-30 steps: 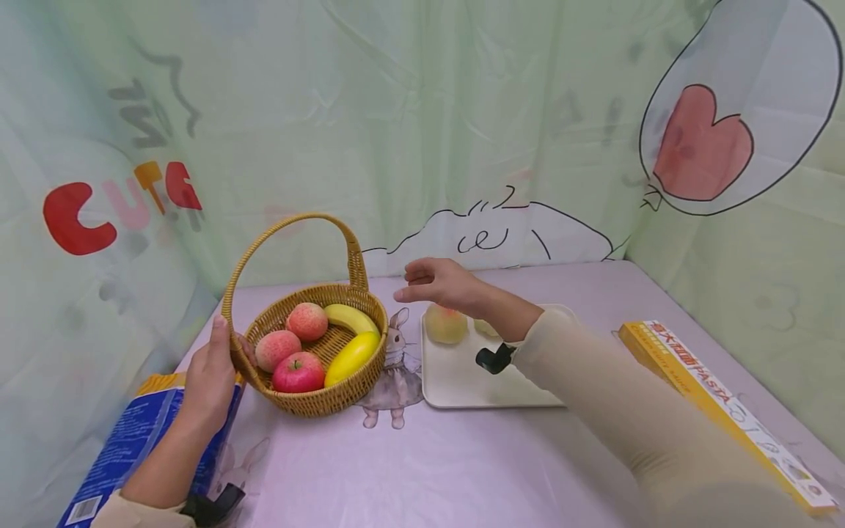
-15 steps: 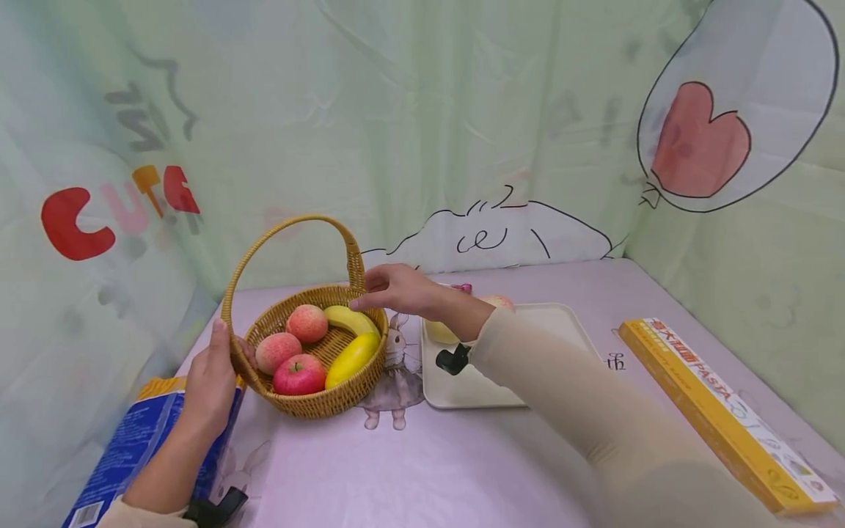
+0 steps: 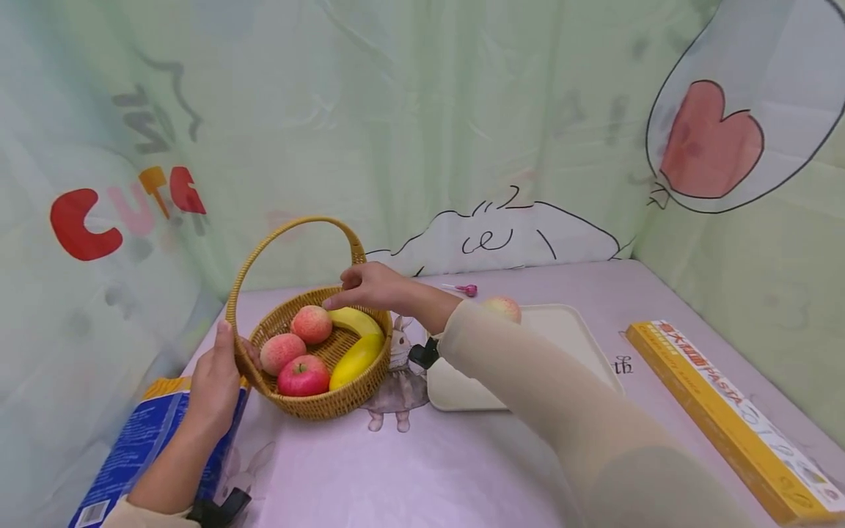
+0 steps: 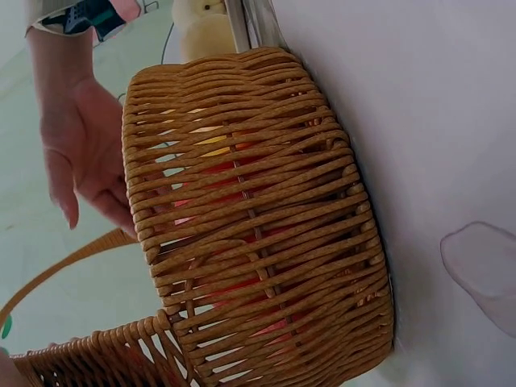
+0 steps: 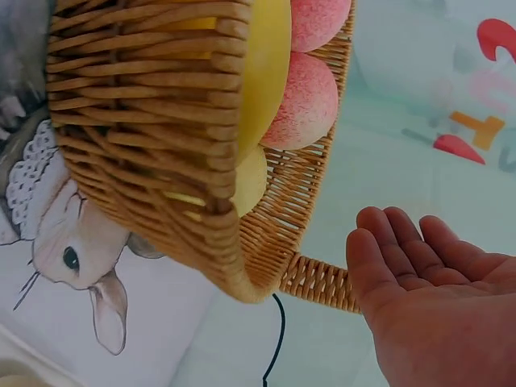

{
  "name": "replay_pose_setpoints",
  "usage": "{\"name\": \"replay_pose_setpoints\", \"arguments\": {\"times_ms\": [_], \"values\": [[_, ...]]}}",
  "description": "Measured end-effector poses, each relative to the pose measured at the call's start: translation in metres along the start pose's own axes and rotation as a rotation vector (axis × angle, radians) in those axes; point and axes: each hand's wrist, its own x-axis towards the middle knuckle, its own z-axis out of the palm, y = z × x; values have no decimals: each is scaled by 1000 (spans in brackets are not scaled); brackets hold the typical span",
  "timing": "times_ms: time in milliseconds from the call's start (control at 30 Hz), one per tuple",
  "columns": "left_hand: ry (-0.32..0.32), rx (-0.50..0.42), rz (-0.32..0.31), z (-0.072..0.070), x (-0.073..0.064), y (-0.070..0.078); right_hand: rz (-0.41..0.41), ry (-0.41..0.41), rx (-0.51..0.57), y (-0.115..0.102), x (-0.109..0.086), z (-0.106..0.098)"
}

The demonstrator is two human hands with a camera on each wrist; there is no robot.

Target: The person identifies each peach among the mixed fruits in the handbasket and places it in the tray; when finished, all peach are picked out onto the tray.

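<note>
In the head view, a wicker basket (image 3: 323,408) with a tall arched handle stands on the table's left side. Inside lie two fuzzy pink peaches (image 3: 312,324), a red apple (image 3: 303,376), a banana (image 3: 356,320) and a smooth yellow oval fruit (image 3: 356,361). My left hand (image 3: 214,381) grips the basket's left rim by the handle's foot, thumb outside. Over the rear right of the basket is my right hand (image 3: 370,287), its thumb tip close to the rear peach. The right wrist view shows that hand (image 5: 443,322) with loosely bent fingers, holding nothing.
A white tray (image 3: 561,330) lies right of the basket, partly behind my right sleeve. A pale peach-like fruit (image 3: 505,308) shows behind the sleeve, a pink lollipop (image 3: 469,290) farther back. A yellow pasta box (image 3: 733,418) lies far right, a blue packet (image 3: 145,425) far left.
My right hand has moved left, from above the tray's left part to over the basket, uncovering the lollipop and the tray's right side. My left hand keeps its hold on the basket.
</note>
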Motion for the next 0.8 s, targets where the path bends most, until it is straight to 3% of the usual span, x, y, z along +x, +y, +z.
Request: {"name": "replay_pose_setpoints", "arguments": {"times_ms": [433,800], "values": [[-9,-3,-23,-2,3,0,-9,-31,-28,-8,26,13],[-14,6,-16,1,4,1,32,-34,-81,-12,53,26]]}}
